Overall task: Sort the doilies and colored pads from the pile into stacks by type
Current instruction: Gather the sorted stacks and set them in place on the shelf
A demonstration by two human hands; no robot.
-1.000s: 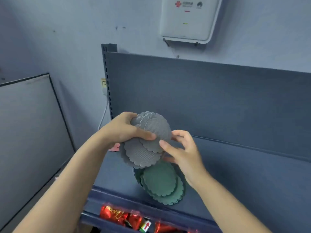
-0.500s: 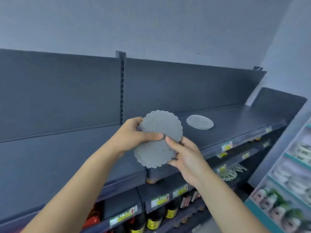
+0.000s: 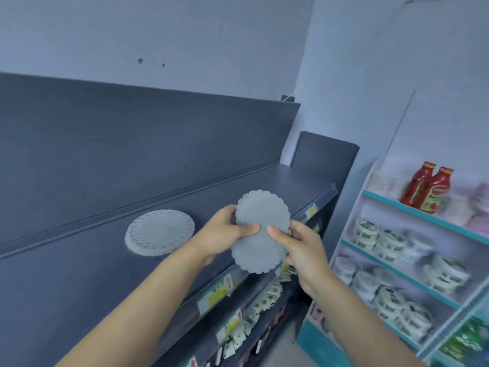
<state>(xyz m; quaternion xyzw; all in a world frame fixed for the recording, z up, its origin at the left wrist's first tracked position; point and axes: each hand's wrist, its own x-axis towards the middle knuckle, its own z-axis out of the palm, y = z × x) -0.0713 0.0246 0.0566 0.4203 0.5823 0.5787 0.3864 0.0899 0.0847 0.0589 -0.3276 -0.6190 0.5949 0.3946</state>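
Note:
I hold a small bunch of grey scalloped pads [image 3: 260, 229] in front of me, fanned one over another above the shelf's front edge. My left hand [image 3: 225, 231] grips their left side with the thumb on top. My right hand [image 3: 296, 242] pinches their right side, thumb on the face. A stack of pale round lace-edged doilies [image 3: 160, 232] lies flat on the dark shelf [image 3: 79, 266], to the left of my hands and apart from them.
The shelf's back panel [image 3: 132, 144] rises behind the doilies. Lower shelves with price tags and small packets [image 3: 238, 321] run below. A white rack on the right carries red sauce bottles [image 3: 426, 189] and round tins [image 3: 391, 295].
The view has swung right along the shelf, away from the green pads. The doily stack now lies left of my hands. Both hands still hold the grey pads, drawn closer together.

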